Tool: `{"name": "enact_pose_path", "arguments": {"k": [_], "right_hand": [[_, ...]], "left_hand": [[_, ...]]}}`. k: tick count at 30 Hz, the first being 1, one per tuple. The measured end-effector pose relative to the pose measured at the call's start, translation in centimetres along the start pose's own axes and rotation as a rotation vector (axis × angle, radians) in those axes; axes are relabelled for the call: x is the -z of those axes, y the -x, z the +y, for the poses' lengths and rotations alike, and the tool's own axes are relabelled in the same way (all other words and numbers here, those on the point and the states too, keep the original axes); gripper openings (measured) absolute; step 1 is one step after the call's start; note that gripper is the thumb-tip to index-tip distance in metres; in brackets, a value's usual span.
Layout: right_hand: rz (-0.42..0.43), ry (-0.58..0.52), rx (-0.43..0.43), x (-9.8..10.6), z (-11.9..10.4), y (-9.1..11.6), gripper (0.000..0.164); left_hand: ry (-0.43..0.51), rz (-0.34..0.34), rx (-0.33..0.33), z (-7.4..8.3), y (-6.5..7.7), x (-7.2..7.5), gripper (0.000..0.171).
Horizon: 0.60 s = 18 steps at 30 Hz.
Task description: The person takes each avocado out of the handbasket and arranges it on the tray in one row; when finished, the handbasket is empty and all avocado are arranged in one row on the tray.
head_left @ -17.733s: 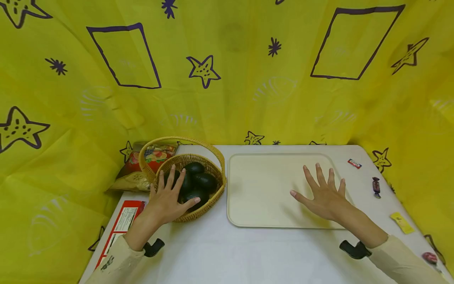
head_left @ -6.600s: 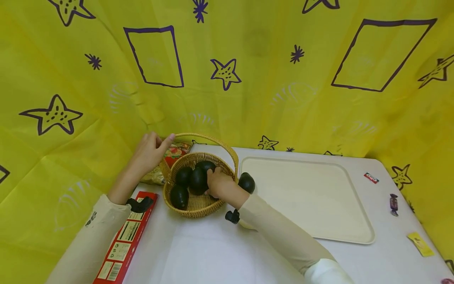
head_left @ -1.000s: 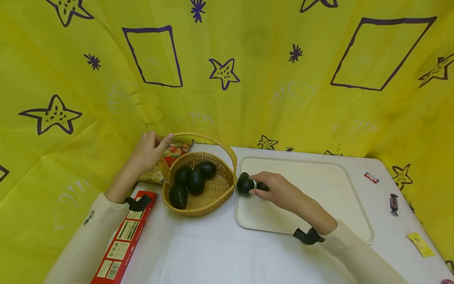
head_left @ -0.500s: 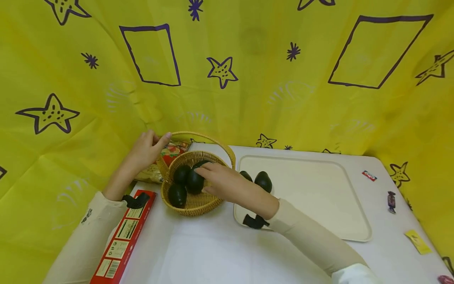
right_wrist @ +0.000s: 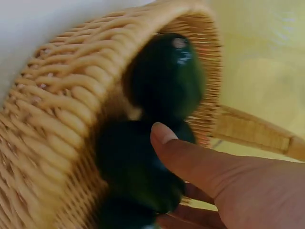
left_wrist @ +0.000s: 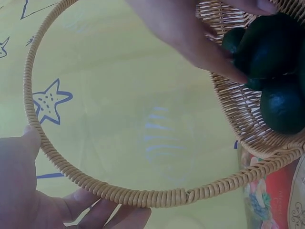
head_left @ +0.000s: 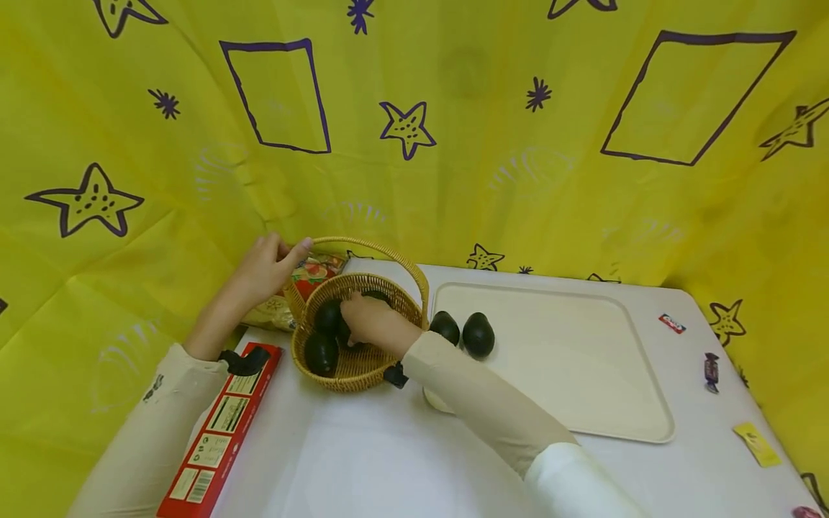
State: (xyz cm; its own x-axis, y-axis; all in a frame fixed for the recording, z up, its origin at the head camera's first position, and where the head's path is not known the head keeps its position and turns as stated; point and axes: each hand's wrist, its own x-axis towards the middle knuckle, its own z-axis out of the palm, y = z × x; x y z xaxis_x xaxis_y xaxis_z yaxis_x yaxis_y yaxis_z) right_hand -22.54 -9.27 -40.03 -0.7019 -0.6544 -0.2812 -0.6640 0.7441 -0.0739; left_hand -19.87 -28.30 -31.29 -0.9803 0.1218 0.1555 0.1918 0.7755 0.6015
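Observation:
A round wicker basket (head_left: pixel 350 383) with a tall hoop handle (left_wrist: pixel 143 198) stands on the left of the table, with dark green avocados inside. My left hand (head_left: pixel 262 270) grips the left side of that handle, thumb and fingers on either side of it in the left wrist view. My right hand (head_left: pixel 374 322) reaches into the basket. Its thumb and fingers hold an avocado (right_wrist: pixel 136 164) that still sits among the others, such as the avocado (head_left: pixel 321 354) nearest the front. Two avocados (head_left: pixel 478 335) stand side by side at the left end of the cream tray (head_left: pixel 570 367).
A long red box (head_left: pixel 216 432) lies at the left table edge. Shiny snack bags (head_left: pixel 316 272) are behind the basket. Along the right edge lie small wrapped sweets: a red-and-white one (head_left: pixel 672 323), a purple one (head_left: pixel 711 372) and a yellow packet (head_left: pixel 757 444).
My right hand has let go of a second avocado on the tray, beside the first, and moved left into the basket onto another. My left hand keeps its grip on the handle.

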Motion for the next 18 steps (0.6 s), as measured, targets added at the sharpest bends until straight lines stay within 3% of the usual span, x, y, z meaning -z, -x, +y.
{"name": "enact_pose_path", "arguments": {"k": [4,9,18], "right_hand": [[-0.049,0.019,-0.017,-0.7,-0.5,-0.7,0.07],[-0.05,0.051,-0.037,-1.1,-0.5,-0.8,0.066],[-0.129,0.017,0.048,-1.2,-0.1,-1.2,0.044]], "left_hand": [[-0.004,-0.001,0.007,0.1,0.0,0.0,0.07],[0.008,0.0,0.004,0.3,0.0,0.0,0.07],[0.009,0.017,0.0,-0.1,0.0,0.0,0.069]]}}
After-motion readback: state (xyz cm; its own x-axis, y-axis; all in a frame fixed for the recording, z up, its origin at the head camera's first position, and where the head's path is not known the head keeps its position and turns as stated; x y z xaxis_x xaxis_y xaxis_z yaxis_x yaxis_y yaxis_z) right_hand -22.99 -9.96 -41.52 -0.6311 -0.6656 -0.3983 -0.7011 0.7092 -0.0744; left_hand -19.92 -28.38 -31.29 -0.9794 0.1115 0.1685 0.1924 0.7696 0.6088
